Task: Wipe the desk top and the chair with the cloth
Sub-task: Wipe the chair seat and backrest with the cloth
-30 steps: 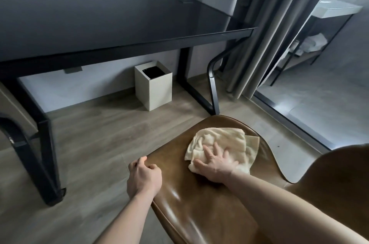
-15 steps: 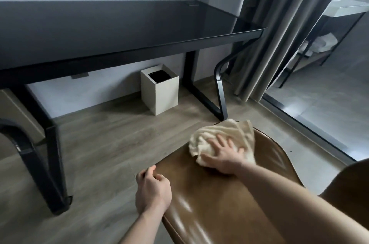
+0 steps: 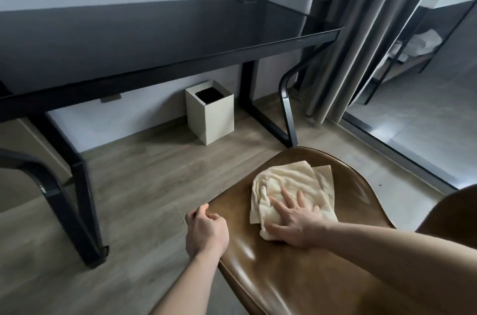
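Cloth [image 3: 291,185], cream and crumpled, is spread on the brown leather chair seat [image 3: 284,276], toward its far half. It is pressed flat by the right hand [image 3: 293,222], fingers straight and splayed on the near part of the fabric. The seat's left edge is gripped by the left hand [image 3: 206,232], fingers curled over the rim. Beyond the chair, the black glossy worktop [image 3: 154,36] is seen against the wall. A white square bin [image 3: 210,114] is stood on the wood floor [image 3: 144,172] under it. Grey curtains [image 3: 361,31] are hung to the right.
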The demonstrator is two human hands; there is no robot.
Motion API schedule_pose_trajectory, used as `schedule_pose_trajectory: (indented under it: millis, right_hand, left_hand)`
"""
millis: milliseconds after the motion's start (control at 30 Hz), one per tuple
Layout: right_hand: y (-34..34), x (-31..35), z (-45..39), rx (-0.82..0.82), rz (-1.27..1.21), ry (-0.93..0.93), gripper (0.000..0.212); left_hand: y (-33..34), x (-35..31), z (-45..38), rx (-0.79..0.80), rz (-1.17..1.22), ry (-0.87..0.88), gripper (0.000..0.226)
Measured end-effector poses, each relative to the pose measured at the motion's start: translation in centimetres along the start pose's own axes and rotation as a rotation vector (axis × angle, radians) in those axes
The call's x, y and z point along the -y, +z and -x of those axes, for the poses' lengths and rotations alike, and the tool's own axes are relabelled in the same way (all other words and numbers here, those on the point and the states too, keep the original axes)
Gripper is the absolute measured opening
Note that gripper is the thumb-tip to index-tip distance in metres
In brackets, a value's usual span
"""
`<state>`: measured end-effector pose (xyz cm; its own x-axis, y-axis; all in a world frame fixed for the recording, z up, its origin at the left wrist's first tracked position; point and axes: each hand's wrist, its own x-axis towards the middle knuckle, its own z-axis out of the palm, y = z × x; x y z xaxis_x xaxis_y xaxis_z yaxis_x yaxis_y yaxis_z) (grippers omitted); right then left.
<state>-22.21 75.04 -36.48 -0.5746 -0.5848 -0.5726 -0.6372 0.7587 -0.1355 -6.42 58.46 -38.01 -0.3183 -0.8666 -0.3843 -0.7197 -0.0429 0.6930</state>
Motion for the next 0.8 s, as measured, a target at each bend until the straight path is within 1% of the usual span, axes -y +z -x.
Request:
schedule_pose_trajectory:
  millis: [100,267,333,433,500,567,700,800]
  right_hand:
    - [1.1,0.8,2.2,0.039,0.054,-0.06,0.091]
    - [1.2,-0.7,1.7,-0.037,0.134,-0.082,0.09]
    - [-0.1,-1.7,0.2,-0.058,0.122,-0.037,0.092]
    - [-2.6,-2.5,-2.4,-0.093,0.045,0.099,0.095]
    - [-3.5,-2.1,-3.8,-0.114,-0.005,0.186,0.093]
    - [-3.4,-1.5,-4.6,-0.132,-0.026,0.222,0.089]
    - [-3.5,-1.2,-4.4,-0.101,-0.03,0.197,0.086]
    - [-2.2,0.0,-2.4,-0.051,0.003,0.066,0.09]
  left_hand:
    - [-0.2,0.0,0.2,0.01,-0.009,0.01,0.043]
    - [0.3,0.3,-0.2,-0.003,0.0,0.021,0.043]
    - [0.6,0.4,-0.6,-0.008,-0.001,0.019,0.044]
    - [0.8,0.5,-0.8,-0.021,0.008,0.028,0.044]
    - [1.1,0.6,-1.1,-0.031,0.019,0.028,0.044]
    - [1.3,0.7,-1.3,-0.033,0.021,0.024,0.043]
    - [1.2,0.6,-1.1,-0.039,0.03,0.011,0.043]
    - [0.9,0.6,-0.7,-0.028,0.032,0.02,0.042]
